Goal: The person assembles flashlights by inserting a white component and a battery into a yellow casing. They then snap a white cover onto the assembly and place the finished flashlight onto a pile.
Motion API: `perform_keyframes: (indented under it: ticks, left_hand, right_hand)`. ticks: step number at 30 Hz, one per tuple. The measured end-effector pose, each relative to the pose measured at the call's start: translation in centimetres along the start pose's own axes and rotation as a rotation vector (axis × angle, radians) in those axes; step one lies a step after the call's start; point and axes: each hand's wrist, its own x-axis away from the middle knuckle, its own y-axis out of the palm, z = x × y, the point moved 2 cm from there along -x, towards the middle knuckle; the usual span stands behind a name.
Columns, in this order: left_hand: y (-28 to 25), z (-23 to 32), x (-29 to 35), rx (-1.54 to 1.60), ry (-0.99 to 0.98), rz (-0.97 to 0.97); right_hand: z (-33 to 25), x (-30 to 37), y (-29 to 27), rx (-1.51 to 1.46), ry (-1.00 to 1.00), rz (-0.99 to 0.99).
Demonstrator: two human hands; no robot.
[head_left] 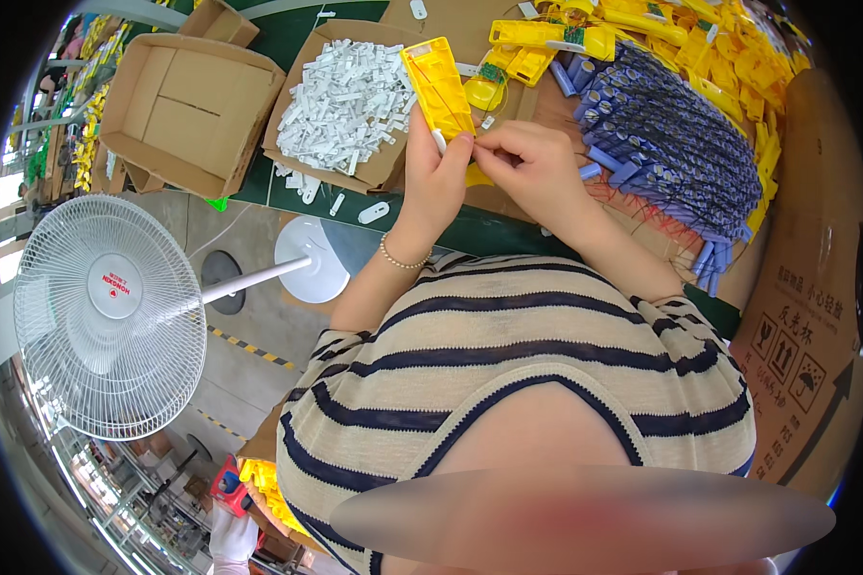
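Note:
My left hand (431, 177) grips a long yellow plastic housing (436, 81), tilted with its hollow inner side up, thumb near the lower end. Thin dark wires run inside it. A small white piece (439, 140) shows beside my left thumb. My right hand (537, 172) is closed in a pinch at the housing's lower right corner; what lies between its fingertips is too small to make out. Just beyond sit more yellow housings (537, 35) with green circuit boards. To the right lies a large heap of blue cylindrical batteries (671, 134) with red wires.
A cardboard box (276, 144) full of small white plastic parts (345, 105) stands left of my hands, beside another cardboard box (187, 110). Loose white parts (374, 213) lie on the green table edge. A white fan (110, 316) stands left; a large carton (805, 287) stands right.

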Motion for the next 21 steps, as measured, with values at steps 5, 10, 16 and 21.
perform_keyframes:
  ticks: [5,10,16,21]
  left_hand:
    - [-0.4,-0.5,0.2,-0.087,-0.01,-0.016]
    - [-0.8,-1.3,0.5,-0.12,-0.034,-0.042]
    - [-0.8,-1.7,0.6,-0.138,-0.036,-0.041]
    - [-1.6,-2.0,0.9,0.077,-0.153,-0.03]
  right_hand:
    - [0.2,-0.1,0.1,0.115,-0.171,-0.008]
    - [0.7,0.2,0.2,0.227,-0.216,-0.071]
    - [0.8,0.2,0.2,0.296,-0.299,-0.073]
    - [1.8,-2.6,-5.0,0.42,0.12,-0.009]
